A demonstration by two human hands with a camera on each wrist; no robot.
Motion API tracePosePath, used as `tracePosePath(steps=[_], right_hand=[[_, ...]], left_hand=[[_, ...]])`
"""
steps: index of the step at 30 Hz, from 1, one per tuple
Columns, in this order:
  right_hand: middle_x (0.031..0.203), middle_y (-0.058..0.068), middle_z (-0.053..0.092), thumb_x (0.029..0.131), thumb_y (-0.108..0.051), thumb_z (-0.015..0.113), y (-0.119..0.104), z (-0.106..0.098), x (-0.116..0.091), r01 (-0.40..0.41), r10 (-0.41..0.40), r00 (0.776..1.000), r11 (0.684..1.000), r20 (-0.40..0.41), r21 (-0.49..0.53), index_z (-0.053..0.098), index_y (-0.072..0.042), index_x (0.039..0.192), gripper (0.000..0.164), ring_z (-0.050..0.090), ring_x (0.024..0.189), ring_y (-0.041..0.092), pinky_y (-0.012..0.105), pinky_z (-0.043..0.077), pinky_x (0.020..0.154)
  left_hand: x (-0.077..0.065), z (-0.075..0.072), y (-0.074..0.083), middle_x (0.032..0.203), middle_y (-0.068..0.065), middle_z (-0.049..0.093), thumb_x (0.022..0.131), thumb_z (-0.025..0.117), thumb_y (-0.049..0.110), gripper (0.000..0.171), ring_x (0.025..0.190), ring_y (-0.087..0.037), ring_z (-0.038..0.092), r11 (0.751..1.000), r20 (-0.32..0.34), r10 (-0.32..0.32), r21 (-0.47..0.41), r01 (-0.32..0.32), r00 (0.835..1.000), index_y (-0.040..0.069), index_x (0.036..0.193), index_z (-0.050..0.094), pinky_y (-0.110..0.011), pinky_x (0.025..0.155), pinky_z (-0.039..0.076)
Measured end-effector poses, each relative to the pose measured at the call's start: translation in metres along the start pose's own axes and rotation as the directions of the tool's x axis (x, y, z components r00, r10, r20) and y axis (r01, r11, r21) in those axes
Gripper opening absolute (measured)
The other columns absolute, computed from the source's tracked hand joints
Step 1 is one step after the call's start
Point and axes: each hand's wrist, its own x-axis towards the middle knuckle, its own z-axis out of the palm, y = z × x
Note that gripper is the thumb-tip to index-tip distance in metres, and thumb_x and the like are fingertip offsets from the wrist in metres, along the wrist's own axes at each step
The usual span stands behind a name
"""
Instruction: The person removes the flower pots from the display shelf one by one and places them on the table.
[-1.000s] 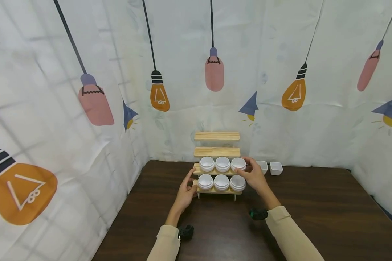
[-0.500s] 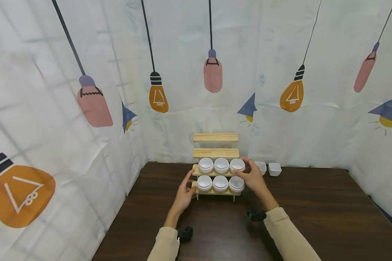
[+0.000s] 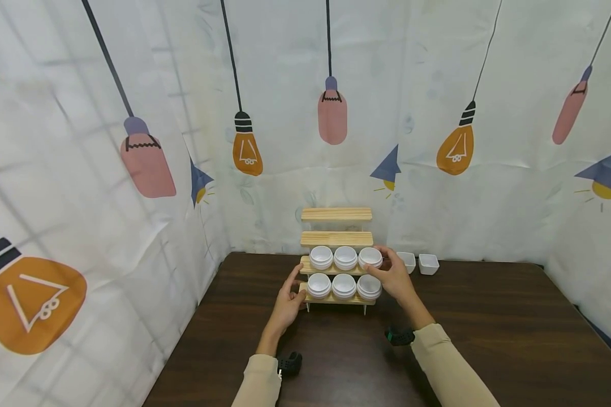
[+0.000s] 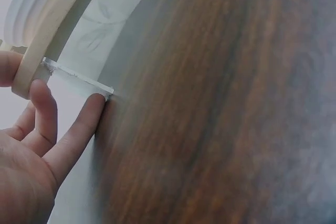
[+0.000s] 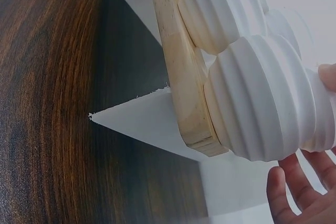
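A stepped display rack (image 3: pixel 336 238) with slatted wooden shelves and pale side supports stands near the back of the table. Round white ribbed bowls (image 3: pixel 344 286) sit in rows of three on its two lower shelves. My left hand (image 3: pixel 287 305) holds the rack's left end; in the left wrist view, thumb and fingers lie around the end of the wooden shelf (image 4: pixel 50 38), one fingertip against the clear support (image 4: pixel 79 74). With my right hand (image 3: pixel 394 275) I grip the rightmost bowl (image 3: pixel 370 257) of the second shelf, thumb in front. A lower-shelf bowl (image 5: pixel 260 100) partly hides those fingers.
Two small square white dishes, a nearer one (image 3: pixel 407 261) partly behind my right hand and another (image 3: pixel 429 264), stand right of the rack on the dark wooden table (image 3: pixel 478 328). A printed cloth (image 3: pixel 285 198) hangs directly behind the table's back edge.
The view has shifted very slightly. Both hands keep the same hold on the rack and the bowl.
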Motion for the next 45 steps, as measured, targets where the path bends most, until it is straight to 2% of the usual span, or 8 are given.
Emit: tracePosePath(steps=[4,7,14,25,45], right_hand=[[0.123,0.016,0.062,0.088,-0.019,0.081,-0.001,0.0,-0.001,-0.003,0.003,1.0,1.0,-0.008,0.008,0.053,-0.007,0.143,0.063,0.057,0.1,0.021,0.026,0.049,0.079],[0.123,0.016,0.062,0.087,-0.019,0.081,-0.002,-0.001,-0.001,-0.005,0.005,1.0,1.0,-0.009,0.01,0.053,-0.006,0.142,0.063,0.057,0.1,0.021,0.025,0.048,0.078],[0.122,0.016,0.062,0.087,-0.021,0.082,-0.001,-0.006,-0.001,-0.004,0.004,1.0,1.0,-0.013,0.008,0.054,-0.008,0.143,0.064,0.058,0.1,0.022,0.025,0.049,0.079],[0.122,0.017,0.062,0.087,-0.021,0.082,0.001,-0.009,-0.002,-0.015,0.015,1.0,1.0,-0.014,0.0,0.054,-0.008,0.142,0.064,0.059,0.094,0.017,0.024,0.049,0.075],[0.123,0.018,0.063,0.087,-0.023,0.082,-0.002,-0.012,-0.008,-0.049,0.05,0.998,0.999,-0.028,0.021,0.054,-0.007,0.145,0.066,0.056,0.096,0.018,0.021,0.048,0.075]], left_hand=[[-0.007,0.0,0.017,0.131,-0.027,0.045,0.099,0.054,-0.005,0.069,0.063,-0.009,0.044,1.0,0.009,-0.005,-0.017,0.006,1.0,0.022,0.16,0.037,-0.044,0.07,0.057],[-0.006,0.0,0.016,0.13,-0.026,0.045,0.099,0.054,-0.005,0.07,0.064,-0.01,0.045,1.0,0.01,-0.011,-0.019,0.011,1.0,0.022,0.16,0.036,-0.044,0.071,0.058],[-0.004,0.004,0.016,0.13,-0.025,0.045,0.099,0.055,-0.005,0.07,0.067,-0.017,0.047,1.0,0.025,0.002,-0.023,-0.002,1.0,0.023,0.16,0.035,-0.052,0.075,0.058],[-0.003,0.004,0.014,0.13,-0.026,0.045,0.099,0.055,-0.005,0.069,0.065,-0.013,0.045,1.0,0.005,0.01,-0.019,-0.01,1.0,0.024,0.16,0.037,-0.043,0.071,0.058],[-0.006,-0.001,0.015,0.133,-0.029,0.043,0.099,0.054,-0.005,0.07,0.065,-0.012,0.045,1.0,0.009,0.001,-0.011,0.0,1.0,0.022,0.16,0.036,-0.048,0.073,0.058]])
